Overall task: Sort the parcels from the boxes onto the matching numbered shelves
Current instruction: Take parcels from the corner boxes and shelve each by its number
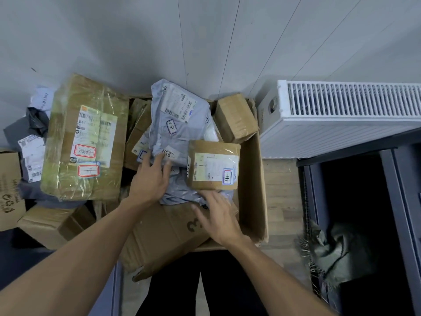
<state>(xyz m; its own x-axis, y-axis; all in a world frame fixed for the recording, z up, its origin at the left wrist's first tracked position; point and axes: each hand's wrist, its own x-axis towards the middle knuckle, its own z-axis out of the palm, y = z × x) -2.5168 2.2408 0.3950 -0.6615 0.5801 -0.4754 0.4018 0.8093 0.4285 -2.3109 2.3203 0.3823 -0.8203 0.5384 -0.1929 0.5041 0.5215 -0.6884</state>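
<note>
Left grip [150,176] spread flat on crinkled grey mailer [173,115]; right grip [218,215] wide, touching crumpled edge.

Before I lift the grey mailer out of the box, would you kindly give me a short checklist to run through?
1. Left hand on the grey mailer: ok, its fingers rest spread on the crumpled part.
2. Right hand grip: not ok, its fingers lie straight at the mailer's lower edge, pinching nothing.
3. Mailer free to lift: not ok, the small brown box lies across its right side.
4. Handwritten tag facing up: ok.
5. Number on that tag: cannot tell, too small to read surely.
6. Matching shelf: cannot tell, the dark shelf unit shows no number.
</note>
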